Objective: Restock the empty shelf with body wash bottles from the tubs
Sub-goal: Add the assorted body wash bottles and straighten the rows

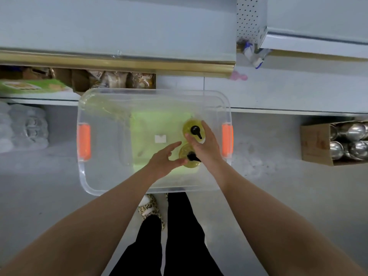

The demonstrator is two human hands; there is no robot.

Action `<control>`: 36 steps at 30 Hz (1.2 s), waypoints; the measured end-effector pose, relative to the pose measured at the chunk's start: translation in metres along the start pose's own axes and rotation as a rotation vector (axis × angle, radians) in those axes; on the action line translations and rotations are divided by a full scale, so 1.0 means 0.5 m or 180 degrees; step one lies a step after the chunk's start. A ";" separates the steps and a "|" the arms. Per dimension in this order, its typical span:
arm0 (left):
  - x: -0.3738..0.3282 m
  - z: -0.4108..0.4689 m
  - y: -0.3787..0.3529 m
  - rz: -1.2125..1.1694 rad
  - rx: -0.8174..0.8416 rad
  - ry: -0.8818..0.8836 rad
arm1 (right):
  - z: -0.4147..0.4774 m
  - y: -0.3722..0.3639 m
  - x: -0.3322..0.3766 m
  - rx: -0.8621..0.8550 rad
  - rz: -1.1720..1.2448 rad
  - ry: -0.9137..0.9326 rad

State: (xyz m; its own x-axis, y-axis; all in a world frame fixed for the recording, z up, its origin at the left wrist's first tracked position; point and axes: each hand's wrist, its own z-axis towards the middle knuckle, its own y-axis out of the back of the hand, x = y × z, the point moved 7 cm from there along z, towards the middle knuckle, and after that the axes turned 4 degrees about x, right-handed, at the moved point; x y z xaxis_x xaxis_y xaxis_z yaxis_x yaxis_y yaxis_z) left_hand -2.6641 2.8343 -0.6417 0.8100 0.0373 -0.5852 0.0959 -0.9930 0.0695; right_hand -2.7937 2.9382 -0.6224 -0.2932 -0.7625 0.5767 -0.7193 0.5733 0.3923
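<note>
The tub [85, 176] is clear, glossy plastic, smooth at the rim, with 2 matt orange plastic handles [84, 142]. Inside it, the far bottle [188, 124] and the near bottle [183, 152] are translucent yellow-green plastic, each topped by a shiny black plastic pump [194, 129]. The shelves [119, 26] look like smooth painted metal with a soft sheen, edged by a brushed gold strip [119, 63]. A matt brown cardboard box [314, 144] holds mirror-bright metal vessels [356, 132]. The grey floor [268, 176] is dull and scuffed.
</note>
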 end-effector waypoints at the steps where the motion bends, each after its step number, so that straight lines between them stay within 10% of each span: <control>1: 0.001 0.003 -0.006 -0.0011 -0.0017 -0.0003 | 0.010 -0.002 0.007 0.0008 -0.0041 0.0087; 21: 0.020 0.041 -0.043 -0.0251 -0.0101 0.0074 | 0.081 -0.016 0.049 0.0323 -0.0370 0.0766; 36: -0.024 0.059 -0.046 -0.0267 0.0236 -0.0100 | 0.051 0.036 0.157 0.1261 0.2138 0.0264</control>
State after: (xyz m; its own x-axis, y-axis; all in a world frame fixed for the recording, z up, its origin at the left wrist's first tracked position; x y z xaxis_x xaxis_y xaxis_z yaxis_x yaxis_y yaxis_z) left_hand -2.6929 2.8536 -0.6601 0.7823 0.1181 -0.6116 0.1187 -0.9921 -0.0399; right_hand -2.8457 2.8811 -0.5886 -0.7082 -0.2566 0.6577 -0.5803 0.7421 -0.3354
